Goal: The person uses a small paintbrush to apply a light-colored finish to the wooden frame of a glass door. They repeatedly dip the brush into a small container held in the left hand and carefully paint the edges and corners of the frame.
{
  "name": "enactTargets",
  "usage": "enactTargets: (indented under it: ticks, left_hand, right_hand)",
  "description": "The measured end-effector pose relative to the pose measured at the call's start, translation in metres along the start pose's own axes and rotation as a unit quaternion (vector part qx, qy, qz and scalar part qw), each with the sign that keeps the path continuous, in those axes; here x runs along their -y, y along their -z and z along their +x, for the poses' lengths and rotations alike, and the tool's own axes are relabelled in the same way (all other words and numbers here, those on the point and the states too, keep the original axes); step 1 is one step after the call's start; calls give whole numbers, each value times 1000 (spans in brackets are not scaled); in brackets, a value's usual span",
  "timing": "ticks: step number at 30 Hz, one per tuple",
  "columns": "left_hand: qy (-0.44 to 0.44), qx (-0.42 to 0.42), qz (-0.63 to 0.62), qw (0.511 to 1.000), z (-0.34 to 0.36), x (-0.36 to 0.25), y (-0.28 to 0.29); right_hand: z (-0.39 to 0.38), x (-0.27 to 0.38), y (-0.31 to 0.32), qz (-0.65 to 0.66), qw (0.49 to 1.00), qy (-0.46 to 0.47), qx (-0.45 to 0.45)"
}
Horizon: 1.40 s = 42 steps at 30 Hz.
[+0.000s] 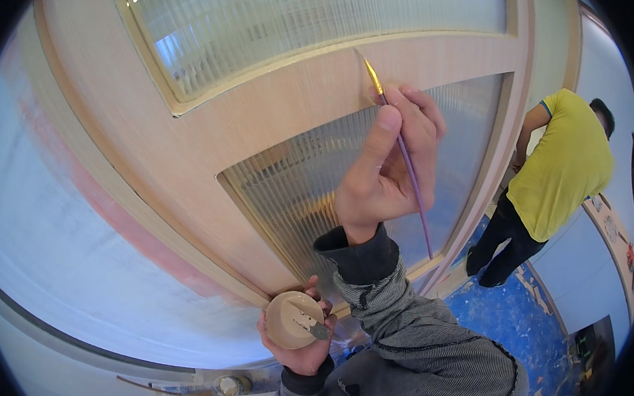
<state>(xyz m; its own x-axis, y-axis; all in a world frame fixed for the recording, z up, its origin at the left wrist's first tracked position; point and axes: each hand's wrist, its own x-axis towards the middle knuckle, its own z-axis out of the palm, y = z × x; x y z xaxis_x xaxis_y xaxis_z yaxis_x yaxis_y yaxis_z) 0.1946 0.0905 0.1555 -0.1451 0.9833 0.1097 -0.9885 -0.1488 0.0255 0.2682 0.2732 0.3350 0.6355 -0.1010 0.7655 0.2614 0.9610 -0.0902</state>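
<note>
My right hand [374, 183] is closed in a pinch around a thin paintbrush [375, 78] with a purple handle and a gold ferrule. Its fine tip points up at the pale wooden rail [275, 99] of a door, just under the upper ribbed glass pane [320, 16]; I cannot tell whether it touches. Lower down, my left hand [309, 360] cups a small round bowl [280, 324] from below, fingers wrapped round its side. Beige paint or filler coats the bowl's inside. A small grey piece [319, 331] lies across its rim, its kind unclear.
A second ribbed glass pane [288, 192] sits below the rail. On the right, a person in a yellow shirt [565, 164] bends away. Blue sheeting [498, 310], spattered and littered, covers the floor. An open can [230, 385] stands at lower left, beside a pinkish-smeared wall [107, 203].
</note>
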Motion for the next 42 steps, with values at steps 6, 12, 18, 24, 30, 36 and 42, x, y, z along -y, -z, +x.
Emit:
enactTargets:
  ticks: [6,12,18,24,30,36,42]
  left_hand:
    - [1,3,-8,1000,0,0,-1]
    - [10,6,-20,1000,0,-1,-2]
    - [3,16,-17,1000,0,0,-1]
    - [-1,21,9,1000,1,-2,3]
    - [-6,25,25,999,1,-3,6]
    - [-14,20,37,999,1,-2,6]
    - [-6,32,30,999,1,-2,7]
  right_hand:
    - [0,0,-7,20,998,-32,-45]
    - [0,1,-3,20,999,-12,-40]
    - [2,12,3,-3,997,61,53]
    - [1,15,1,-13,995,67,74]
    - [3,21,-1,4,989,99,112]
    - [4,24,-5,33,985,110,129]
    - [2,24,-3,27,988,86,122]
